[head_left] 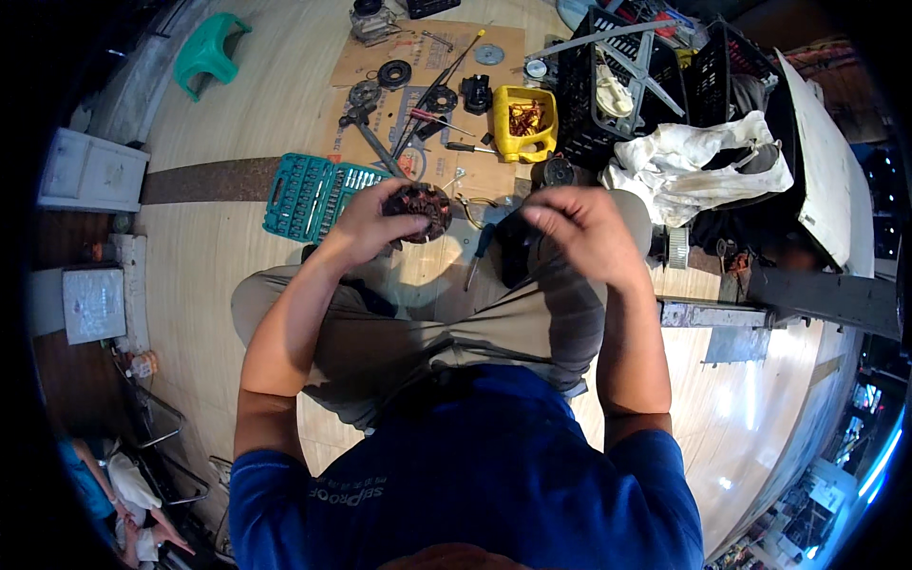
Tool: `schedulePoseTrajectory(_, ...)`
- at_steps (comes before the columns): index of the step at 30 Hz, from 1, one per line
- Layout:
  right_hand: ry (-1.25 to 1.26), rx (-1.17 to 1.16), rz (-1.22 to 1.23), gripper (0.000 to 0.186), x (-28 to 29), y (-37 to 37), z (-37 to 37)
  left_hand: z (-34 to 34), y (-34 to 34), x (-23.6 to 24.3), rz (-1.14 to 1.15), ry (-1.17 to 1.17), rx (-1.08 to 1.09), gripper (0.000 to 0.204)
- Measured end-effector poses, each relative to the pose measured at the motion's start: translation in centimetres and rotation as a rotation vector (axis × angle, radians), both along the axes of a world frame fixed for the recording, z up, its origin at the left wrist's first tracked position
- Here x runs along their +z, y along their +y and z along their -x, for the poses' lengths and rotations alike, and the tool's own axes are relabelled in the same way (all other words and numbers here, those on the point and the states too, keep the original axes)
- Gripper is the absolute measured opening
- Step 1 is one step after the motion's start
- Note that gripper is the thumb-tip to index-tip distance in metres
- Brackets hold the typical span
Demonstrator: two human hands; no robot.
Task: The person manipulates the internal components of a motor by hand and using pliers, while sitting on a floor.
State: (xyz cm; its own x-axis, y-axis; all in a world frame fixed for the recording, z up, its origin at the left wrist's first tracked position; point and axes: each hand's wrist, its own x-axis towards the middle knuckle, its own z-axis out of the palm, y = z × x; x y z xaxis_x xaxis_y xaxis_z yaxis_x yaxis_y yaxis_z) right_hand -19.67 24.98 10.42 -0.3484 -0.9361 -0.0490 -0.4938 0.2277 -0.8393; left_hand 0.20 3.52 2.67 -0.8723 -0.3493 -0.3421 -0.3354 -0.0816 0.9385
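My left hand (369, 226) is closed around a round, dark part with copper-coloured windings (422, 204), thumb across its face. My right hand (579, 233) is loosely curved to its right, thumb and forefinger a little apart, with nothing visible between them. Below and between my hands lie a screwdriver (480, 255) and yellow-handled pliers (467, 207). A green socket set case (293, 195) is left of my left hand. A cardboard sheet (432, 166) ahead holds several metal rings, tools and a dark housing (476, 93). A dark cylindrical part (558, 172) stands beyond my right hand.
A yellow cut container (524, 152) holds copper-coloured bits. Black crates (584, 114) and white cloth (655, 176) are at the right, beside a long metal beam (826, 294). A green stool (204, 62) is at upper left. Another person's arm (104, 484) shows at lower left.
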Motion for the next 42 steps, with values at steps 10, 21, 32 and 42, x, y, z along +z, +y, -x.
schedulePoseTrajectory(10,0.285,-0.308,-0.191,0.021,-3.5,4.8,3.5,-1.3,-0.7,-1.3,-0.508,0.310,0.072,0.054)
schedulePoseTrajectory(21,-0.192,-0.464,-0.319,0.019,-8.6,24.3,5.6,0.3,-1.2,-1.8,-0.500,0.284,0.359,0.032)
schedulePoseTrajectory(32,-0.179,-0.549,-0.446,0.019,-12.3,32.1,5.5,0.8,0.4,-1.7,-0.488,0.282,0.329,0.033)
schedulePoseTrajectory(42,0.144,-0.270,0.166,0.038,0.4,0.3,-5.2,0.7,0.5,-2.4,-0.418,0.283,0.309,0.032)
